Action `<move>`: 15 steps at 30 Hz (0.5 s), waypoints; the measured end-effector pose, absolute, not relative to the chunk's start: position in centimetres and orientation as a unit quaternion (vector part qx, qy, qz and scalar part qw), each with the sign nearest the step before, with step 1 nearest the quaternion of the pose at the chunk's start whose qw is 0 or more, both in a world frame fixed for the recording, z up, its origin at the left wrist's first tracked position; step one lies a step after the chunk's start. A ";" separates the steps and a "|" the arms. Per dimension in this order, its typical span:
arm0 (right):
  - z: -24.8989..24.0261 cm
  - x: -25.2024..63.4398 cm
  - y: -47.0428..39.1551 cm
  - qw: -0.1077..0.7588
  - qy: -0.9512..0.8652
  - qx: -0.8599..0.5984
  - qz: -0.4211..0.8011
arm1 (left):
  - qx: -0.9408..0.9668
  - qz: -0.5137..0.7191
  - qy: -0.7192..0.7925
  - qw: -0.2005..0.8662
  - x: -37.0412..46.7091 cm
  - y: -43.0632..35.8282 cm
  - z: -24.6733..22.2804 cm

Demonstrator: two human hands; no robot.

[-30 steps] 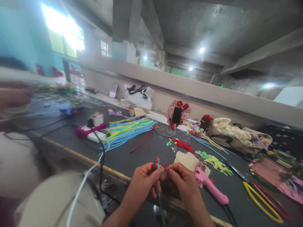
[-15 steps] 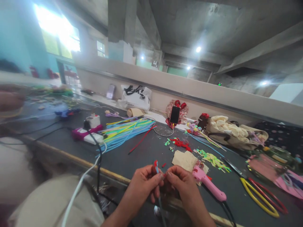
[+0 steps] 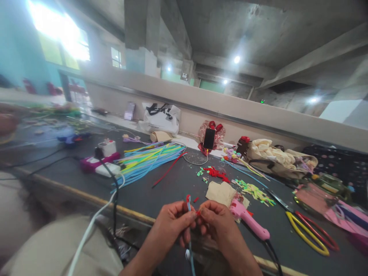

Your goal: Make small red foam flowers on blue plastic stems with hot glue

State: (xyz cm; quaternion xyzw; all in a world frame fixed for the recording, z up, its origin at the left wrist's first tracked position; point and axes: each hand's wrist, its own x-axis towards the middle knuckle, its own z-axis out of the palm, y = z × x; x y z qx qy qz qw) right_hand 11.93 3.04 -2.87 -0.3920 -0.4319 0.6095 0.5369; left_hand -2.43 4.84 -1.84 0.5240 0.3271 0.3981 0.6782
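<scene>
Close to the table's front edge, my left hand (image 3: pixel 174 226) pinches a light blue pipe cleaner (image 3: pixel 192 264) that stands roughly upright, its lower end hanging past the edge. Red material (image 3: pixel 188 198) sits at its upper tip. Almost touching it, my right hand (image 3: pixel 220 224) is closed at the fingertips on a small red piece (image 3: pixel 198 213), partly hidden by the fingers. A pink glue gun (image 3: pixel 251 222) lies right of my hands, its nozzle end by a beige sheet (image 3: pixel 219 193). Another small red piece (image 3: pixel 196 199) rests on the table just beyond my fingers.
Red cut pieces (image 3: pixel 217 174) and yellow-green ones (image 3: pixel 255 192) lie in piles ahead. Scissors (image 3: pixel 309 234) are at the right. A pipe cleaner bundle (image 3: pixel 152 160) and a power strip (image 3: pixel 106 166) with cables are at the left. A phone (image 3: pixel 209 138) leans at the back.
The camera view has turned slightly, so the table's things appear a little further left. Both hands keep their pinch; the red piece between the right fingertips shows more clearly.
</scene>
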 end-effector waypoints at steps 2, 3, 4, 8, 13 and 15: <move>-2.6 11.9 2.8 0.547 -0.453 -0.435 0.553 | 0.526 0.396 0.340 0.672 -2.5 4.9 -1.9; -2.5 11.9 2.7 0.551 -0.462 -0.451 0.529 | 0.529 0.394 0.344 0.668 -2.6 4.9 -2.0; -2.4 12.0 2.5 0.549 -0.473 -0.461 0.512 | 0.535 0.393 0.347 0.663 -2.6 4.9 -2.1; -2.6 12.3 2.2 0.529 -0.513 -0.472 0.483 | 0.564 0.402 0.360 0.625 -2.4 4.8 -2.4; -2.8 12.4 2.2 0.519 -0.491 -0.472 0.516 | 0.551 0.391 0.357 0.645 -2.0 4.7 -2.1; -2.7 12.7 2.3 0.523 -0.483 -0.488 0.505 | 0.536 0.392 0.351 0.661 -2.1 4.9 -2.0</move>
